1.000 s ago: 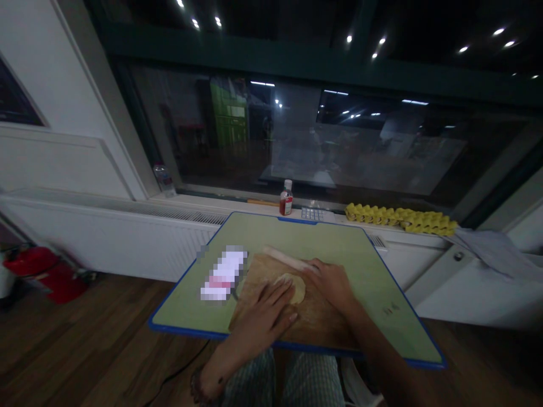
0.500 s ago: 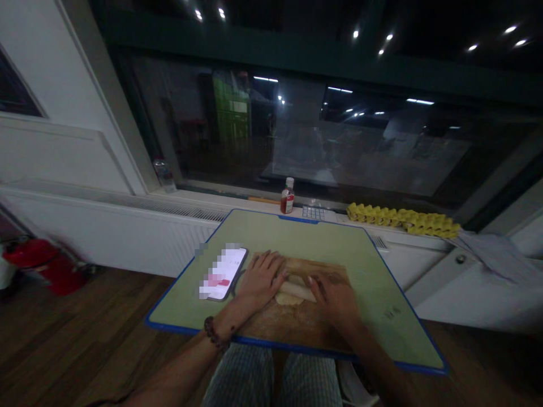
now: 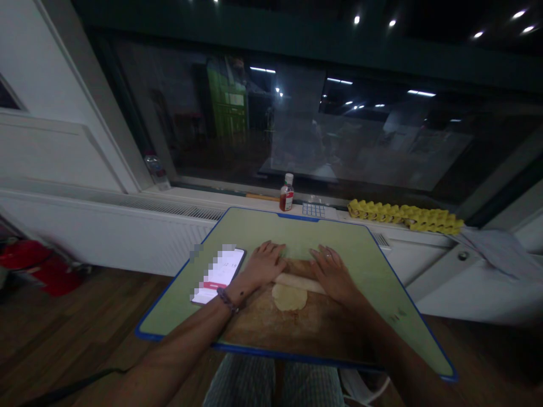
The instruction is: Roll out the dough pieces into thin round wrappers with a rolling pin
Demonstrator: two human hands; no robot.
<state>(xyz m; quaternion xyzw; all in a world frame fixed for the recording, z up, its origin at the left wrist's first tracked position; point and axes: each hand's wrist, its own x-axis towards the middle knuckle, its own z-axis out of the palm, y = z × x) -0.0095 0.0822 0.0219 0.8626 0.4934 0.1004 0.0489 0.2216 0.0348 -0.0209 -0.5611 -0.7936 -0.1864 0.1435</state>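
A pale rolling pin (image 3: pixel 300 282) lies crosswise on a brown wooden board (image 3: pixel 292 330). Its two ends disappear under my hands. Just on the near side of the pin is a flat, roundish piece of dough (image 3: pixel 290 297), uncovered for the most part. My left hand (image 3: pixel 266 263) rests over the left end with its fingers stretched forward. Over the right end lies my right hand (image 3: pixel 333 272), palm down, fingers extended and a ring on one of them. Left of my left wrist, a lit phone (image 3: pixel 221 276) lies on the green table (image 3: pixel 254 229).
Blue edging rims the small table, above my knees. On the sill beyond it stand a red-labelled bottle (image 3: pixel 287 195), yellow egg cartons (image 3: pixel 403 216) and a clear plastic bottle (image 3: pixel 156 169). A red fire extinguisher (image 3: pixel 40 265) is on the floor at left.
Both hands have pushed forward with the rolling pin, away from me, uncovering more of the dough. My right hand's fingers, curled before, are now stretched out. The view has shifted slightly.
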